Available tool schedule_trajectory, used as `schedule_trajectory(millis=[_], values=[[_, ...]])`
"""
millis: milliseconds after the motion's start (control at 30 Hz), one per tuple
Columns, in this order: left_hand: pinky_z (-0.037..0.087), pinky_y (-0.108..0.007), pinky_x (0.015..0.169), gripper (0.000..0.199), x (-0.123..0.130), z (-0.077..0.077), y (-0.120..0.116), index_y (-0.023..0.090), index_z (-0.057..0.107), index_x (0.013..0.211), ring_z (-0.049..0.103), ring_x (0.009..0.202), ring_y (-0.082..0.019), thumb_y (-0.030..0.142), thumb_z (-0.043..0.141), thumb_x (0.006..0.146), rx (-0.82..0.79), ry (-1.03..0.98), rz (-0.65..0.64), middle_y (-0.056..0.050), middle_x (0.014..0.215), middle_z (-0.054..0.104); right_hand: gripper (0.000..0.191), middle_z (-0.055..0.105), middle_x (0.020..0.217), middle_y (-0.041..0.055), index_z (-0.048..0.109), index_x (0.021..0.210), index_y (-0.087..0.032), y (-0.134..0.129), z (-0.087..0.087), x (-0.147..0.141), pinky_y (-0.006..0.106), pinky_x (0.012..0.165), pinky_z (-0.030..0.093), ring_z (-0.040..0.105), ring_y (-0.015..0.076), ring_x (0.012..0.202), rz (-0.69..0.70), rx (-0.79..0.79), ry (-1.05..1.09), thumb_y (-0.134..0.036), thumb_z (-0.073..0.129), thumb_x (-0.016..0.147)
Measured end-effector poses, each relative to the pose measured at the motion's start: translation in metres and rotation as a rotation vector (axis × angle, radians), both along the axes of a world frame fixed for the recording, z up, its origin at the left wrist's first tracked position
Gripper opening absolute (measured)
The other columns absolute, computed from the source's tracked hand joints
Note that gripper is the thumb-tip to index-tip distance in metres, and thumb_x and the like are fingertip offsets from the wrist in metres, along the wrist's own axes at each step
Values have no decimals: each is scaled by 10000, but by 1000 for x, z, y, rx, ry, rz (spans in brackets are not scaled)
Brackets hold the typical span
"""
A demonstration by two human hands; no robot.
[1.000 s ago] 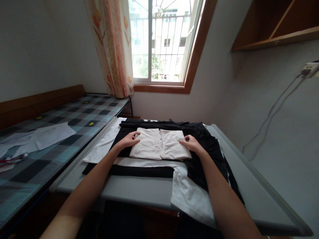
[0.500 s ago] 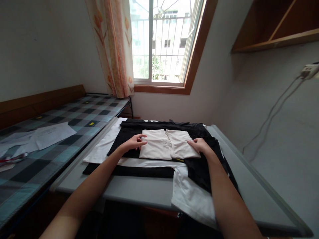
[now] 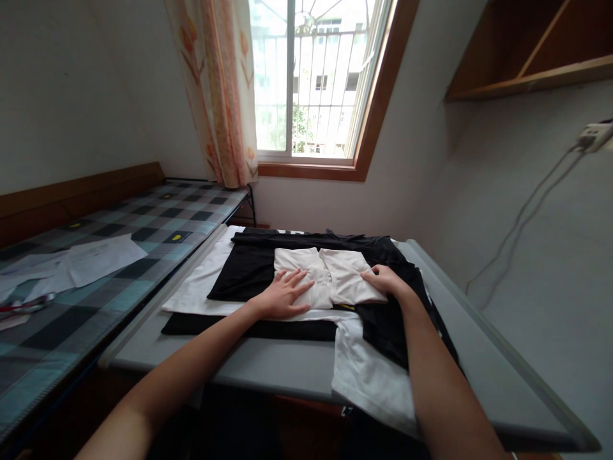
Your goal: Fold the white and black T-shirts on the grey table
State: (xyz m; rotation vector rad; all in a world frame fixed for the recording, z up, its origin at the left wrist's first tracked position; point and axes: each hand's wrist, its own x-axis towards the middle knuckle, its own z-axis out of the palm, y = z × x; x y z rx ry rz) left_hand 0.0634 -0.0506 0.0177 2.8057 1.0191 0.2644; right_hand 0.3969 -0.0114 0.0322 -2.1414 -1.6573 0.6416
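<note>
A cream-coloured folded cloth (image 3: 352, 281) lies flat on black garments (image 3: 242, 271), its two halves meeting at a seam near the middle. My left hand (image 3: 285, 295) rests on the cloth's left half, palm down with fingers spread. At the right edge, my right hand (image 3: 387, 281) pinches the cloth between thumb and fingers. Below the black layers is a white garment (image 3: 368, 377), whose sleeve hangs over the table's front edge.
The grey table (image 3: 268, 364) has raised edges. To the left stands a bed with a checked mattress (image 3: 115, 223) bearing papers (image 3: 105, 259). A window, curtain (image 3: 225, 96), shelf (image 3: 536, 80) and wall socket (image 3: 594, 136) with cables lie beyond.
My left hand has moved right and nearer to me, from the cloth's left edge onto its top, and its fingers have spread. My right hand has stayed at the right edge.
</note>
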Motion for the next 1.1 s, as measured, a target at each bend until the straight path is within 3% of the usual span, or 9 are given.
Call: schedule_trajectory(millis=[133, 300, 400, 500, 667, 733, 867, 967, 1100], values=[[204, -478, 1137, 660, -8, 11, 1, 288, 512, 1379, 324, 1376, -329, 493, 675, 773, 35, -47, -45, -120, 1476, 391, 241, 726, 865, 113, 705, 884, -93, -4, 6, -4, 223, 639, 456, 650, 186, 766, -24, 34, 46, -291, 692, 747], [427, -320, 916, 361, -7, 22, 3, 253, 679, 1111, 578, 965, -205, 243, 663, 750, 107, -7, -130, -55, 1060, 612, 212, 732, 900, 117, 715, 882, -90, -5, 7, -4, 229, 671, 472, 657, 191, 793, -44, 84, 136, -261, 676, 763], [433, -273, 803, 227, -2, 23, 3, 217, 706, 990, 586, 836, -175, 187, 607, 788, 168, 53, -193, -42, 906, 632, 217, 735, 943, 119, 719, 909, -85, -5, 9, -4, 223, 693, 479, 661, 182, 816, -67, 124, 187, -255, 644, 796], [413, -243, 718, 183, -1, 25, 1, 195, 716, 924, 588, 783, -155, 168, 571, 816, 150, 10, -166, -42, 871, 642, 216, 737, 912, 112, 721, 925, -80, -6, 10, -4, 217, 685, 483, 660, 173, 785, -85, 120, 211, -232, 643, 792], [400, -222, 657, 176, -4, 29, -2, 210, 744, 838, 580, 704, -136, 164, 580, 791, -94, -145, -86, -27, 809, 649, 218, 735, 889, 105, 710, 949, -83, -9, 12, -7, 210, 621, 474, 653, 166, 729, -76, 84, 193, -208, 644, 783], [422, -228, 678, 167, -5, 27, -1, 214, 758, 889, 586, 723, -145, 259, 622, 805, -197, -233, -71, -38, 846, 661, 207, 734, 899, 108, 704, 944, -89, -10, 11, -7, 211, 616, 475, 655, 174, 748, -70, 73, 186, -210, 636, 789], [461, -242, 671, 365, -5, 18, 8, 182, 761, 929, 586, 723, -143, 493, 585, 859, -368, -456, 1, -72, 923, 669, 273, 719, 1005, 134, 679, 1027, -82, -8, 16, -10, 215, 645, 492, 658, 186, 821, -65, 128, 275, -196, 633, 784], [490, -254, 647, 517, -4, 12, 18, 146, 733, 997, 609, 740, -158, 606, 548, 849, -525, -673, 103, -94, 944, 674, 402, 702, 1046, 142, 620, 1173, -87, -5, 32, -23, 219, 629, 501, 658, 177, 797, -19, 168, 424, -198, 624, 787], [530, -292, 651, 666, -6, 13, 25, 114, 655, 1141, 657, 839, -222, 677, 582, 794, -793, -986, 200, -132, 977, 669, 513, 703, 881, 77, 541, 1277, -122, -3, 66, -71, 213, 575, 494, 629, 135, 649, 108, 187, 532, -197, 633, 778]])
